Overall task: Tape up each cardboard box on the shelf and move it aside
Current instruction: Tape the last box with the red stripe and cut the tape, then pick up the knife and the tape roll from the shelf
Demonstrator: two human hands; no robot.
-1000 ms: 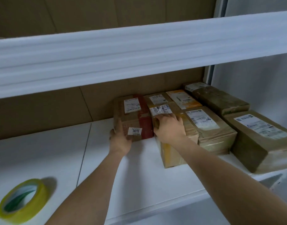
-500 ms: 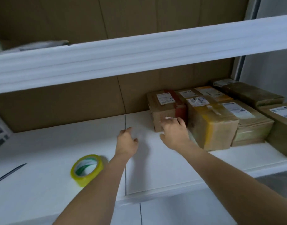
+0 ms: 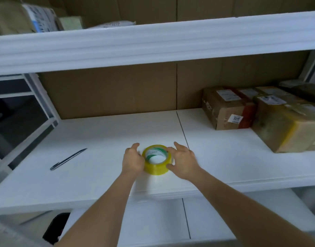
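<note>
A yellow tape roll (image 3: 156, 159) lies flat on the white shelf (image 3: 103, 177), near its front edge. My left hand (image 3: 132, 160) curls against the roll's left side and holds it. From the right, my right hand (image 3: 183, 161) meets the roll with its fingers spread, thumb on the lower right side. At the right stand several cardboard boxes. The nearest is a brown box with red tape and a 3011 label (image 3: 224, 111). Beside it is a box with yellow tape (image 3: 285, 134). Neither hand touches a box.
A dark pen (image 3: 67, 159) lies on the shelf to the left of the tape. The upper shelf board (image 3: 153, 43) hangs close overhead, with parcels (image 3: 28, 16) on it. A lower shelf (image 3: 153, 220) shows below, a black object (image 3: 55, 227) at its left.
Both hands left the red-taped box and moved down and left to the tape roll. The view swung left, so the boxes now sit at the right edge.
</note>
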